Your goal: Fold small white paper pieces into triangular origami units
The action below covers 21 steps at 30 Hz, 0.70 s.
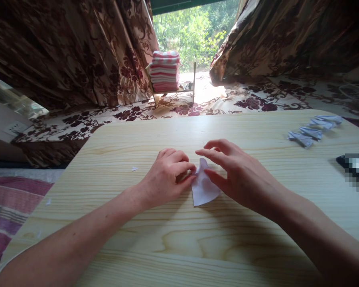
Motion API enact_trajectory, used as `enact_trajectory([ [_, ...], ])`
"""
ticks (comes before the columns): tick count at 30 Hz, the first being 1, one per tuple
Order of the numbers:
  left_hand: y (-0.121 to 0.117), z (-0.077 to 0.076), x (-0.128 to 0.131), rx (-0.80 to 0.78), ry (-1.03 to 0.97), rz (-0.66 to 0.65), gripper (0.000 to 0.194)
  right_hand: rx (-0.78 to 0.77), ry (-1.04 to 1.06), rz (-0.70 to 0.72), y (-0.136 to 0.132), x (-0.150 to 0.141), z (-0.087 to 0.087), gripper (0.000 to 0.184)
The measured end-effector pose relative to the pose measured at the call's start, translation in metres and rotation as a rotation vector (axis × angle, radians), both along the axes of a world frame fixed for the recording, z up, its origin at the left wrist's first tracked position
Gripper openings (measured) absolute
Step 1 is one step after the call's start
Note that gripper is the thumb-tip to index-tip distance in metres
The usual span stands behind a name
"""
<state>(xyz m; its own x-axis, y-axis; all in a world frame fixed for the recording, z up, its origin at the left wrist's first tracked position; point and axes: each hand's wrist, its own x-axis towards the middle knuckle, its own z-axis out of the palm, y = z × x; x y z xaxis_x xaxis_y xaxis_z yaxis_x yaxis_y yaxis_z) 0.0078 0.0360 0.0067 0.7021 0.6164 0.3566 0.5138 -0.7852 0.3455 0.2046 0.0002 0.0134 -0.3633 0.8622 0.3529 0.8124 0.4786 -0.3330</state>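
A small piece of white paper [204,192] with a curved lower edge lies on the wooden table, between my two hands. On its left side, my left hand [172,172] pinches the paper's edge between thumb and fingertips. My right hand [229,164] reaches over from the right with its fingers apart. Its thumb rests on or just above the paper, and the index and middle fingers hover past the paper's top end. Part of the paper's upper left is hidden by my left fingertips.
Several folded paper pieces [300,139] lie at the table's [215,249] far right. A pixelated dark object [357,170] sits at the right edge. White paper scraps [134,169] are on the left. Behind the table, a small rack [194,83] carries stacked striped cloths [165,71].
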Motion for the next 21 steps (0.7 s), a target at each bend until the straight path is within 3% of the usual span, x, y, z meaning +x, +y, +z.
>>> enact_trajectory([
  [9,-0.0002,0.0040,-0.0033,-0.028,0.023,-0.007,0.012,-0.086,0.128,-0.034,0.0110,-0.0059,0.0021,0.012],
  [21,-0.0004,0.0093,-0.0092,-0.135,0.002,0.025,0.014,-0.106,0.184,-0.095,0.0116,-0.0094,0.0013,0.011],
])
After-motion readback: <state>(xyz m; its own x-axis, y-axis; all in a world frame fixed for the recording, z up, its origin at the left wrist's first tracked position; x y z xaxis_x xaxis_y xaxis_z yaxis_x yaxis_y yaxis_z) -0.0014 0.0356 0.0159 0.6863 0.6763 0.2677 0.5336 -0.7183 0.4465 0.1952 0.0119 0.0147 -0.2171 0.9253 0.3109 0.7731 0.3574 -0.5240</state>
